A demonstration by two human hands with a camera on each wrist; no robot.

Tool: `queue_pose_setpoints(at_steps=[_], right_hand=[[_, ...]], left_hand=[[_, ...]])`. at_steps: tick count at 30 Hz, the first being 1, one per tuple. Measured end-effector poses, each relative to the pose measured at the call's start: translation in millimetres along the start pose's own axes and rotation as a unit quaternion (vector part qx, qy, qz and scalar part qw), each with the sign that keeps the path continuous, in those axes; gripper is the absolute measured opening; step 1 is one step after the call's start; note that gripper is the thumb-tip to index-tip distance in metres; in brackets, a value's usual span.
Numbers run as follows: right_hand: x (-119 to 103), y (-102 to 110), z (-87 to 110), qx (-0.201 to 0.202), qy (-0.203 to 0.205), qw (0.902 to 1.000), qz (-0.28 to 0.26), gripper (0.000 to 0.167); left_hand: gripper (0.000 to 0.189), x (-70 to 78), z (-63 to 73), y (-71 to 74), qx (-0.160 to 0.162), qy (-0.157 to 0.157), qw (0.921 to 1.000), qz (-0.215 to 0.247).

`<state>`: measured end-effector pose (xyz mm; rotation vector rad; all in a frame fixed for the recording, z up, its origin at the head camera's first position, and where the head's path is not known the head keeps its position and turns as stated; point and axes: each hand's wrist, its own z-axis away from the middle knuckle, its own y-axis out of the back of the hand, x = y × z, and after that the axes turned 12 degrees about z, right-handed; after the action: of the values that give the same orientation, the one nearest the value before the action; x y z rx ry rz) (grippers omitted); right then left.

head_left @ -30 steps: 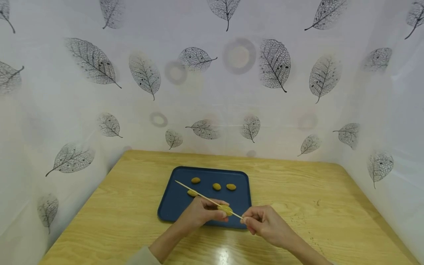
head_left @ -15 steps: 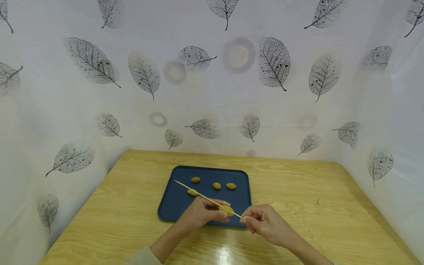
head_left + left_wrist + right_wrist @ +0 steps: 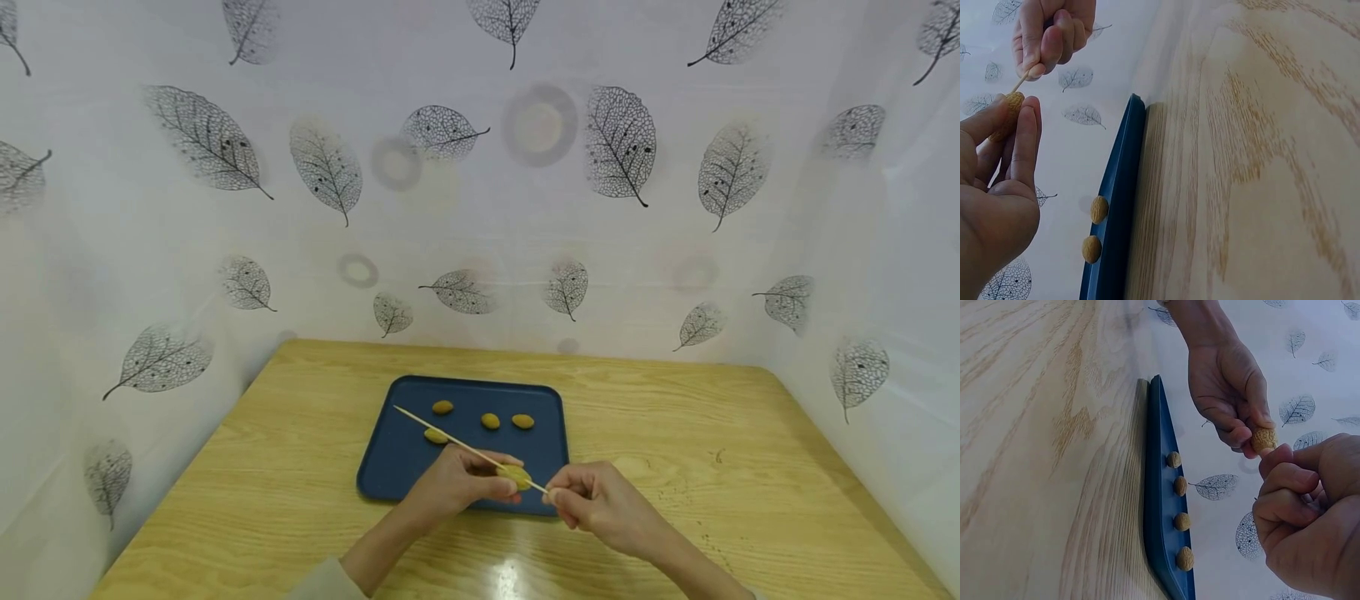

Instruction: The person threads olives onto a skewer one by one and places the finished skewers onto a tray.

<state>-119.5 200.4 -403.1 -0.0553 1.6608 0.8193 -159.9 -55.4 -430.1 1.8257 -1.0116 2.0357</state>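
Observation:
My left hand (image 3: 450, 487) pinches a wrinkled yellow-brown oval piece, like a nut or dried fruit (image 3: 514, 477), between thumb and fingers. A thin pale wooden skewer (image 3: 442, 437) slants past the left hand, its pointed far end above the tray. In the left wrist view the skewer meets the upper end of the held oval piece (image 3: 1009, 115); how it runs inside is hidden. My right hand (image 3: 603, 508) pinches the skewer's near end with thumb and forefinger, close to the piece. Its other fingers are curled in the right wrist view.
Below the hands, a dark blue tray (image 3: 540, 450) lies on the wood-grain table (image 3: 675, 433). Several similar oval pieces lie on it, including one at its back left (image 3: 442, 407). A white leaf-print sheet (image 3: 510, 208) surrounds the table at the back and sides.
Both hands hold nearly still with the same grips. The held oval piece and the left fingertips have shifted very slightly to the right, toward the right hand.

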Motion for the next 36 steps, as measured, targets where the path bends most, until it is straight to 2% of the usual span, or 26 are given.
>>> queue_pose_setpoints(at_steps=[15,36], right_hand=[[-0.5,-0.7,-0.7,-0.006,-0.007,0.9999,-0.012,0.027],[-1.6,0.0,-2.5,-0.017,-0.012,0.9997,-0.015,0.030]], left_hand=[[0.034,1.0,0.0,-4.4,0.000,-0.005,1.0000,0.003],[0.036,-3.8,-1.6,-6.4,0.006,0.005,1.0000,0.002]])
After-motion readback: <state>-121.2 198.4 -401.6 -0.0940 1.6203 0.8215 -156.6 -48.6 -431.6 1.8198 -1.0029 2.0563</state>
